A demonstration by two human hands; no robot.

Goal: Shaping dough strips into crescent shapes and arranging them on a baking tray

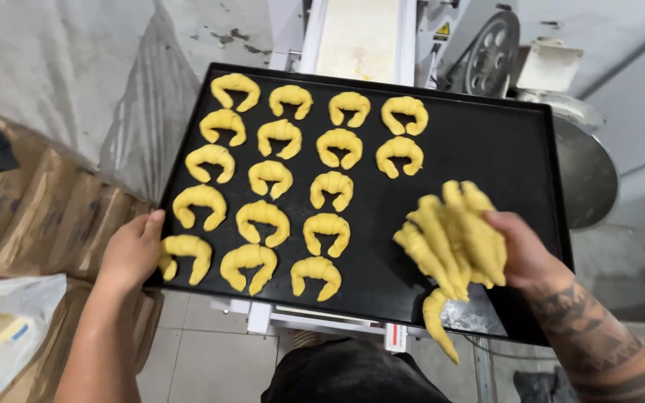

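Right hand (524, 254): gripping a bunch of unbaked croissants (453, 239) tightly over the black tray (487, 149).
Left hand (134, 250): clasping the tray's edge beside shaped croissant rows (278, 179).

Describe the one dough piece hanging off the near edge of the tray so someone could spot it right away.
Find the big black baking tray with yellow crescents in rows on its left half. At its near right edge, below the right hand gripping a bundle of dough rolls, lies the straight dough piece. Unlike the curved crescents, it is unbent and pokes past the tray's rim.
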